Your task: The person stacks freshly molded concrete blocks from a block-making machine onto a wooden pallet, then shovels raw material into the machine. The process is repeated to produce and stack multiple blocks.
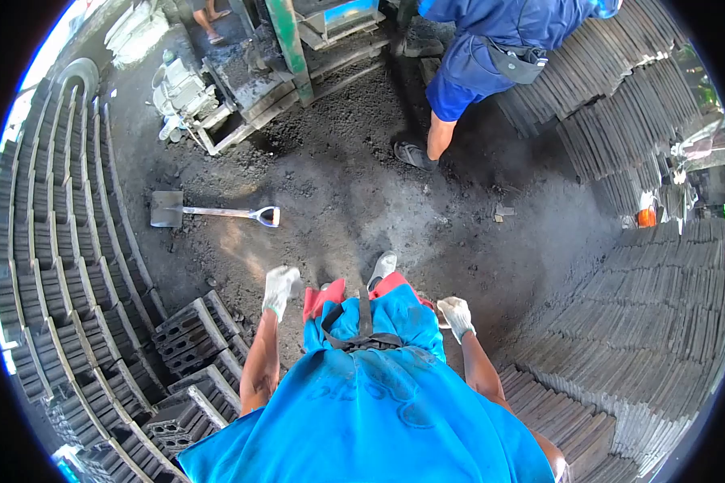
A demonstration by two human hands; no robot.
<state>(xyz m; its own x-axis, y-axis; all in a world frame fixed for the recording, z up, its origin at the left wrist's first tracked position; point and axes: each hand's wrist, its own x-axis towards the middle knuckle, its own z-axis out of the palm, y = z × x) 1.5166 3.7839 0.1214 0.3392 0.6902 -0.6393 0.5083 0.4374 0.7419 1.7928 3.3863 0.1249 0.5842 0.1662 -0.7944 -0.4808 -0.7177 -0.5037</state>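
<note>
Beyond two hands [280, 288] [457, 316] (gloved), one shovel [217, 212]

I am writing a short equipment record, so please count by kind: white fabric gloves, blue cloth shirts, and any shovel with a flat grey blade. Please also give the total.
White fabric gloves: 2, one on the left hand, one on the right hand
Blue cloth shirts: 2, the wearer's bright shirt, the co-worker's darker shirt
Flat-bladed grey shovel: 1
Total: 5
</note>
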